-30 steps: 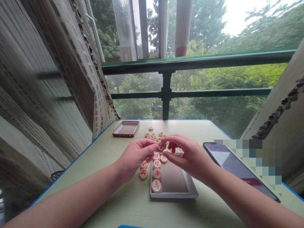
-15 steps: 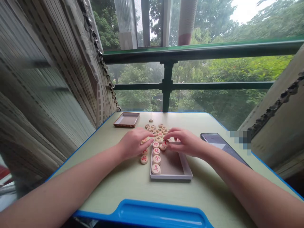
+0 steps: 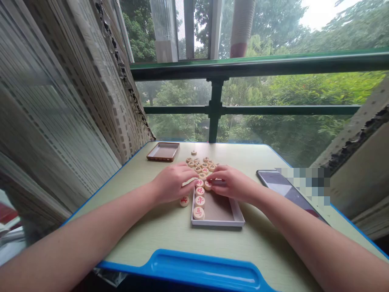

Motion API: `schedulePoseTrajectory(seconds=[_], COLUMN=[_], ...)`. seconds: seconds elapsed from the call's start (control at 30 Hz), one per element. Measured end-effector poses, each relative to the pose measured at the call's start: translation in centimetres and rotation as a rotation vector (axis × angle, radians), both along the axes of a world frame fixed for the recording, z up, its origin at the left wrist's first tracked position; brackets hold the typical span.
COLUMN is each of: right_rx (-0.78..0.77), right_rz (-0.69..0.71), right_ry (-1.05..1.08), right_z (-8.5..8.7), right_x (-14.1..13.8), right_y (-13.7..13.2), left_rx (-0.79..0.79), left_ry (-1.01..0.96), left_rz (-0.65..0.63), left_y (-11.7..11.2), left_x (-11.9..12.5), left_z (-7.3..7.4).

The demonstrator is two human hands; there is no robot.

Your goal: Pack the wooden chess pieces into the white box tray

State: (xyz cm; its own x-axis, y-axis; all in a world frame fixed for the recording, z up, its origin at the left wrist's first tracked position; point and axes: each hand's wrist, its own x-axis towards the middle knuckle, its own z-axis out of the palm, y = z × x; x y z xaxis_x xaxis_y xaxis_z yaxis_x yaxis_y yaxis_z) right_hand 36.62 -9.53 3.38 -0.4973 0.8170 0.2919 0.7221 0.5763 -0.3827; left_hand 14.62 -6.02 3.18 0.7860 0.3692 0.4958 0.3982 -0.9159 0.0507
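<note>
While both hands crowd the far end of the white box (image 3: 219, 223), several faults are possible. The right hand (image 3: 232, 184) lies at 12 o'clock of the box, with its fingertips bent down onto a red-marked xiangqi piece (image 3: 208, 185) at the box's far left corner. The left hand (image 3: 173, 182) lies at 10 o'clock of the box, fingers curled low over the table (image 3: 146, 239).

Possible faults:
1. The column of pieces (image 3: 199, 201) along the box's left wall stands just beside the piece under the fingertips. A sideways push there would likely knock the row out of line.
2. The loose piece (image 3: 184, 201) at 9 o'clock of the box lies just beside the left palm. A sweep of the wrist could roll it toward the table edge.
3. The heap of pieces (image 3: 202, 164) at 12 o'clock sits close to both sets of knuckles. It could scatter if either hand lifts carelessly.
4. Pressure on the box's far rim could tip or slide the box.

Limits of view:
- Whether the right fingers pinch the piece or only press on it cannot be told.
- The left hand covers whatever lies beneath it, so its grip cannot be told either.
- Characters on the far pieces are too small to read.
- The phone (image 3: 282, 186) at 3 o'clock is partly pixelated.
</note>
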Motion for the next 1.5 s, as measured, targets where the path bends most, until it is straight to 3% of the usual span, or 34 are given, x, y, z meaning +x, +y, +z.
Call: schedulePoseTrajectory(seconds=[0.43,0.57,0.73,0.87,1.17,1.5], right_rx=[-0.012,0.026,0.106,0.138,0.089,0.110], right_rz=[-0.006,-0.006,-0.060,-0.063,0.024,-0.073], right_ry=[-0.045,-0.074,-0.113,-0.133,-0.156,-0.163], right_z=[0.0,0.3,0.6,0.5,0.5,0.2], right_x=[-0.1,-0.2,0.1,0.2,0.0,0.4], right_y=[0.1,-0.2,-0.3,-0.1,-0.2,0.1], left_rx=[-0.057,-0.103,-0.162,-0.226,-0.225,-0.168], left_ry=[-0.028,0.054,0.242,0.243,0.333,0.271], left_rz=[0.151,0.081,0.217,0.269,0.187,0.154], left_y=[1.7,1.5,1.0,0.9,0.8,1.5], left_x=[-1.1,-1.2,-1.2,-1.1,-1.3,-1.4], left_z=[-0.5,0.0,0.7,0.9,0.9,0.6])
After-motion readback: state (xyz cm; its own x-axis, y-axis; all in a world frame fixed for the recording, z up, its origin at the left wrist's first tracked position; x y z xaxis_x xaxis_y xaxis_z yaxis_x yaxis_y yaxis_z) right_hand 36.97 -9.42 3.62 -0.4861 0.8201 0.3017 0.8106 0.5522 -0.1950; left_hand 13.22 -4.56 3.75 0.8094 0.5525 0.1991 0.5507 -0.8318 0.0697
